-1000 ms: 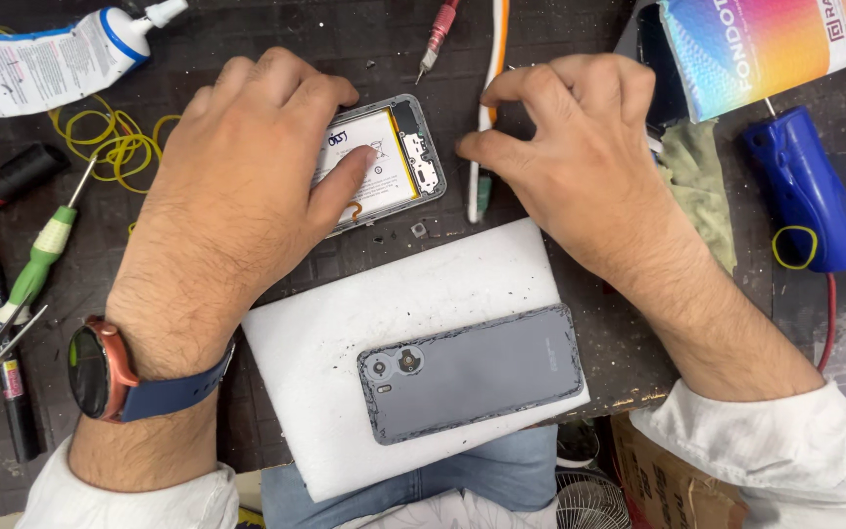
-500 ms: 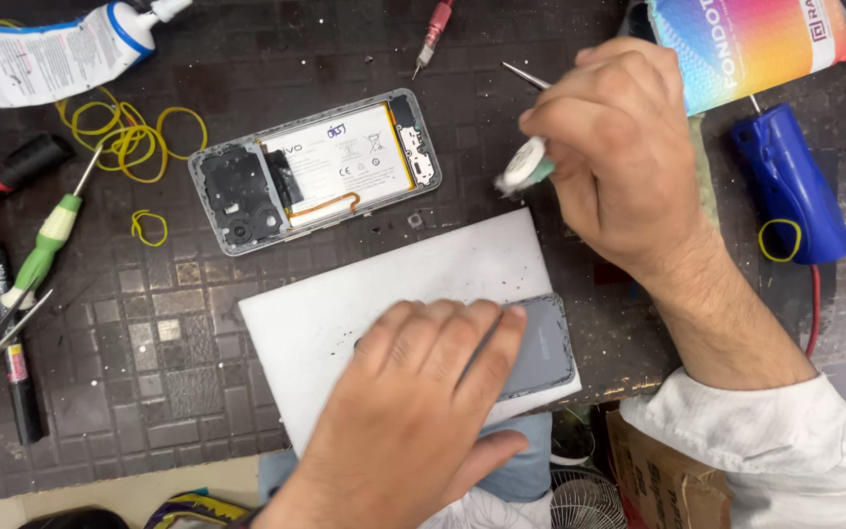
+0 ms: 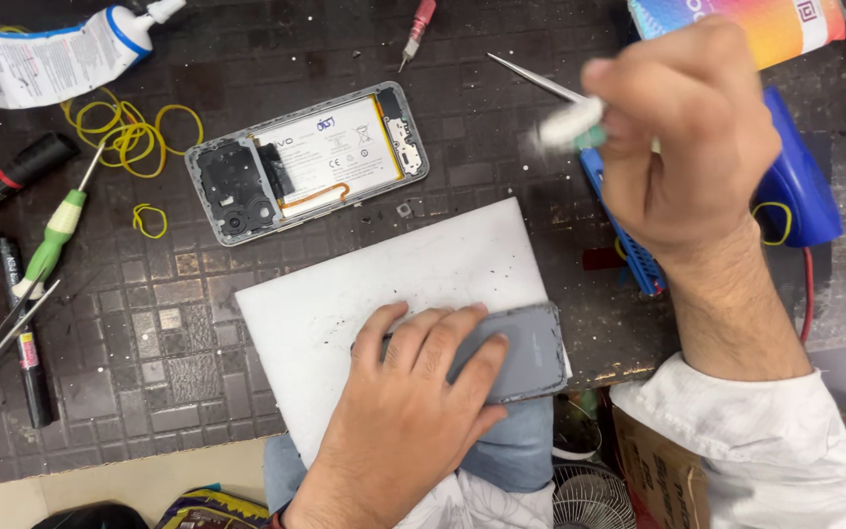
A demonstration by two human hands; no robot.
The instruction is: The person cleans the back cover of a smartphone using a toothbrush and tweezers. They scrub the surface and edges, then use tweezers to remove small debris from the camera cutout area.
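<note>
Fingers (image 3: 462, 348) flat on grey back cover (image 3: 526, 348)

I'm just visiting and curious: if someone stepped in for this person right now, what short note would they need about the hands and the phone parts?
Left hand: flat on the grey back cover, pressing it onto the white board.
Right hand: raised above the mat, gripping a blurred white-and-green tool with a thin metal tip.
Opened phone: lies battery side up on the dark mat, beyond the board, untouched.
Done: back cover is off the phone.
Left: cover and phone are apart; the cover is not yet refitted.
Nearby: yellow rubber bands, green screwdriver, glue tube.
</note>
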